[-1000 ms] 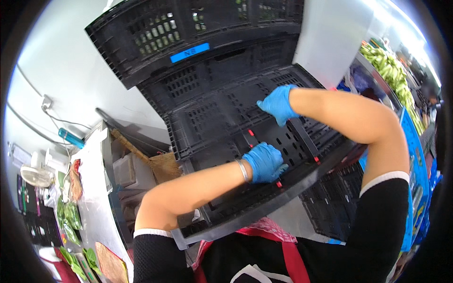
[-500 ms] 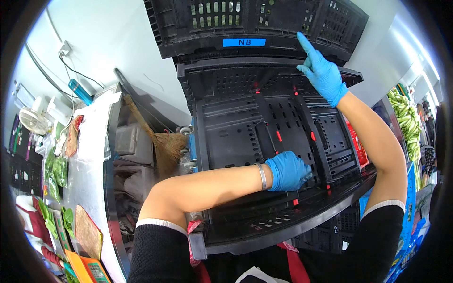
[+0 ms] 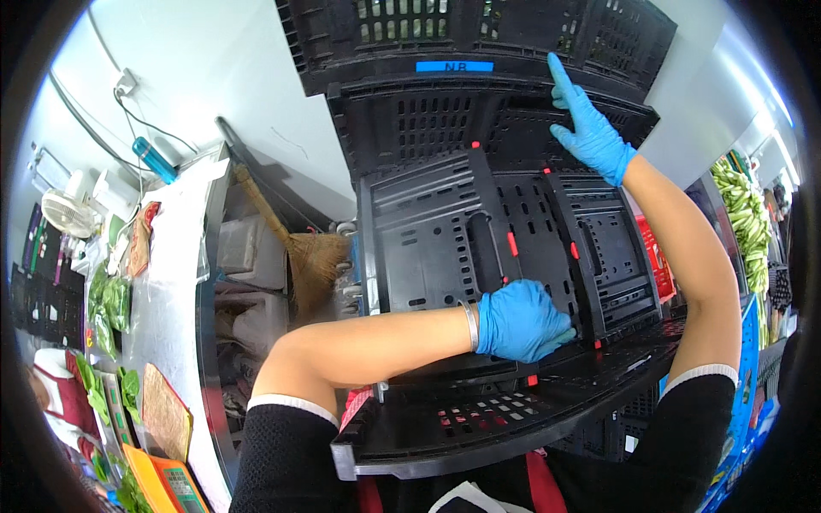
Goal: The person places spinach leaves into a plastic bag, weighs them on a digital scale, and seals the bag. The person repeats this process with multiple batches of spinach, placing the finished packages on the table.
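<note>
A black folding plastic crate (image 3: 419,265) with red clips lies partly unfolded in front of me. Its perforated far wall (image 3: 434,124) stands up, while the near wall (image 3: 479,419) leans toward my body. Between them, slotted inner panels lie folded and slightly tilted. My left hand (image 3: 523,321), in a blue glove, is closed over an inner panel near the crate's middle; its fingertips are partly hidden. At the far right my right hand (image 3: 594,132), also blue-gloved, has its index finger stretched up and its thumb apart, in front of the far wall.
Behind stands another black crate (image 3: 530,34) with a blue label. A straw broom (image 3: 312,261) leans beside a steel table (image 3: 167,316) on the left, which carries bagged greens (image 3: 109,299) and an orange scale (image 3: 154,474). Green vegetables (image 3: 737,214) are piled on the right.
The crate's far wall has risen more upright, and the near wall has tipped lower toward me. The inner panels have lifted slightly. Both hands keep nearly the same pose.
</note>
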The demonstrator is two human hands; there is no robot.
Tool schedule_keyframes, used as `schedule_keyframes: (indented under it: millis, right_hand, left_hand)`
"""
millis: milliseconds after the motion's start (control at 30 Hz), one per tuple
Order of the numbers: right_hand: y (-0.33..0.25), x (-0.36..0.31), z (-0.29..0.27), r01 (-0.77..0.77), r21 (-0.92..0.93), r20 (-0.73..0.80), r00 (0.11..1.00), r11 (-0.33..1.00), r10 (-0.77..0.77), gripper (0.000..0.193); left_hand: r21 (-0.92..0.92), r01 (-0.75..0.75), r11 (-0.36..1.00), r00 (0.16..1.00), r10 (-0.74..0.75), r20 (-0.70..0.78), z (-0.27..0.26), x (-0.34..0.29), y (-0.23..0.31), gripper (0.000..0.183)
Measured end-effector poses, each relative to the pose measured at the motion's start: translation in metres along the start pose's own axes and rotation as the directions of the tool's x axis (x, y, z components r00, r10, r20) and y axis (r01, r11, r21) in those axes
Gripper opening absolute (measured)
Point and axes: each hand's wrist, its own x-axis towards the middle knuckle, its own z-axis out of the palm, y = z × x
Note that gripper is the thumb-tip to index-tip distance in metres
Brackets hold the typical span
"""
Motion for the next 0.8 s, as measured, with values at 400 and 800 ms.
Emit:
schedule_keyframes:
  millis: [400,800]
  right_hand:
    - [-0.022,-0.130,0.018,0.410,-0.220,0.857,0.515,0.885,-0.026,0.082]
    - [0.003,-0.118,-0.012,0.445,-0.401,0.768,0.640,0.801,0.029,0.053]
  left_hand:
    - [-0.037,0.046,0.998,0.986,-0.051,-0.160,-0.215,-0.081,0.055,0.019]
    - [-0.037,0.152,0.988,0.981,-0.155,-0.115,-0.223,-0.089,0.061,0.012]
